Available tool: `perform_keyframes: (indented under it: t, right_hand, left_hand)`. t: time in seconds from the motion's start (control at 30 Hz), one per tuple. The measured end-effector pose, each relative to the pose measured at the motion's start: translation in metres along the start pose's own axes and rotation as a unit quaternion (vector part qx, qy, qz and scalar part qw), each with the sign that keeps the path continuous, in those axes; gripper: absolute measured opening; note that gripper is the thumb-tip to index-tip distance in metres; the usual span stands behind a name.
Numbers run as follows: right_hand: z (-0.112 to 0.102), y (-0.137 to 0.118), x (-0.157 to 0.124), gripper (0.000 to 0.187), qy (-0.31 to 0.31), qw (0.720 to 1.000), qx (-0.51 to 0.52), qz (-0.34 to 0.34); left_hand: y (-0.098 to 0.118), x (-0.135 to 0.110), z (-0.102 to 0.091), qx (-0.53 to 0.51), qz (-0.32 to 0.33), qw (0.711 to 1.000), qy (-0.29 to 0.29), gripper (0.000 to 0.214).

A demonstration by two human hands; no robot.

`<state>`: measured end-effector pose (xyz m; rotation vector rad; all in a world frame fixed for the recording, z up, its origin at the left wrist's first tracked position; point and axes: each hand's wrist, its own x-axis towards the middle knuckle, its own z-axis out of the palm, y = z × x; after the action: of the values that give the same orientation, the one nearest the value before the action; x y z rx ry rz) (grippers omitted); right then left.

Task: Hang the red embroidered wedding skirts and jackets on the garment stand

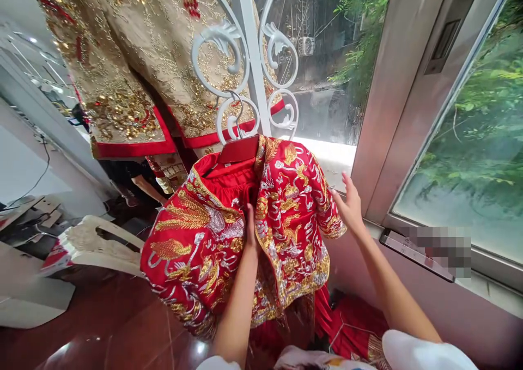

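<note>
Fingers (248, 213) of my left hand (250, 231) grip the jacket (196, 239) by its front edge; my right hand (350, 206) rests spread open against its sleeve.

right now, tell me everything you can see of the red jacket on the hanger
The red jacket hangs on a red hanger hooked into a white scrolled rack. It looks like satin, embroidered in gold and silver with bird-like figures and a gold hem. The front is parted. The left hand is at the opening, fingers hidden; the open right hand is at its sleeve.
</note>
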<state>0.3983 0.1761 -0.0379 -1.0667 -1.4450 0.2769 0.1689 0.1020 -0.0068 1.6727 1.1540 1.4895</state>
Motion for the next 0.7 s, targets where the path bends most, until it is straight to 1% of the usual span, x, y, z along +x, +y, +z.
perform_keyframes:
  t: [0.03, 0.07, 0.1, 0.13, 0.17, 0.2, 0.23, 0.27, 0.3, 0.33, 0.37, 0.4, 0.43, 0.47, 0.5, 0.53, 0.57, 0.6, 0.63, 0.7]
  right_hand:
    - [0.002, 0.012, 0.014, 0.062, -0.040, 0.999, 0.019, 0.027]
    - [0.005, 0.022, 0.022, 0.058, -0.081, 0.995, 0.043, 0.047]
    - [0.009, 0.028, 0.027, 0.053, -0.111, 0.990, 0.064, 0.064]
    - [0.011, 0.031, 0.028, 0.048, -0.124, 0.986, 0.080, 0.075]
    - [0.012, 0.033, 0.026, 0.046, -0.119, 0.985, 0.089, 0.083]
    - [0.011, 0.034, 0.022, 0.046, -0.101, 0.987, 0.093, 0.089]
    - [0.010, 0.034, 0.018, 0.047, -0.081, 0.987, 0.096, 0.096]
    - [0.008, 0.035, 0.015, 0.048, -0.069, 0.987, 0.104, 0.105]
    - [0.007, 0.036, 0.012, 0.048, -0.065, 0.985, 0.115, 0.115]
    - [0.007, 0.038, 0.009, 0.047, -0.068, 0.982, 0.127, 0.123]
    - [0.007, 0.040, 0.008, 0.046, -0.077, 0.979, 0.139, 0.130]
    - [0.008, 0.043, 0.007, 0.046, -0.086, 0.976, 0.148, 0.136]
    - [0.009, 0.047, 0.006, 0.045, -0.094, 0.973, 0.154, 0.143]
    - [0.010, 0.050, 0.005, 0.046, -0.098, 0.971, 0.158, 0.150]
    - [0.011, 0.054, 0.004, 0.046, -0.099, 0.969, 0.161, 0.157]
    - [0.012, 0.058, 0.003, 0.046, -0.100, 0.968, 0.164, 0.164]
    - [0.012, 0.063, 0.001, 0.046, -0.100, 0.966, 0.168, 0.171]
    - [0.013, 0.066, 0.000, 0.045, -0.103, 0.963, 0.175, 0.178]
    - [0.014, 0.070, -0.002, 0.044, -0.109, 0.959, 0.184, 0.185]
    - [0.018, 0.076, -0.006, 0.039, -0.133, 0.949, 0.208, 0.198]
  left_hand:
    - [0.004, -0.001, -0.003, -0.031, -0.008, 0.999, 0.004, 0.076]
    - [0.010, -0.002, -0.005, -0.053, -0.014, 0.998, 0.002, 0.073]
    - [0.018, -0.005, -0.007, -0.060, -0.017, 0.998, 0.001, 0.063]
    - [0.027, -0.007, -0.007, -0.044, -0.014, 0.999, 0.007, 0.051]
    - [0.035, -0.010, -0.006, -0.005, -0.001, 1.000, 0.022, 0.038]
    - [0.043, -0.013, -0.002, 0.046, 0.025, 0.997, 0.049, 0.028]
    - [0.049, -0.015, 0.004, 0.103, 0.066, 0.989, 0.083, 0.024]
    - [0.053, -0.016, 0.013, 0.160, 0.116, 0.974, 0.108, 0.026]
    - [0.055, -0.015, 0.023, 0.216, 0.167, 0.955, 0.116, 0.029]
    - [0.054, -0.014, 0.034, 0.268, 0.206, 0.935, 0.106, 0.030]
    - [0.052, -0.012, 0.045, 0.317, 0.225, 0.918, 0.085, 0.030]
    - [0.049, -0.010, 0.054, 0.362, 0.222, 0.903, 0.062, 0.030]
    - [0.046, -0.009, 0.060, 0.401, 0.203, 0.892, 0.046, 0.028]
    - [0.044, -0.008, 0.063, 0.430, 0.179, 0.884, 0.040, 0.028]
    - [0.043, -0.009, 0.060, 0.444, 0.164, 0.880, 0.044, 0.028]
    - [0.044, -0.012, 0.053, 0.445, 0.164, 0.878, 0.063, 0.029]
    - [0.047, -0.015, 0.041, 0.435, 0.182, 0.877, 0.096, 0.029]
    - [0.051, -0.019, 0.026, 0.420, 0.208, 0.872, 0.142, 0.029]
    - [0.056, -0.024, 0.009, 0.406, 0.236, 0.861, 0.196, 0.026]
    - [0.071, -0.030, -0.023, 0.396, 0.262, 0.824, 0.310, 0.021]
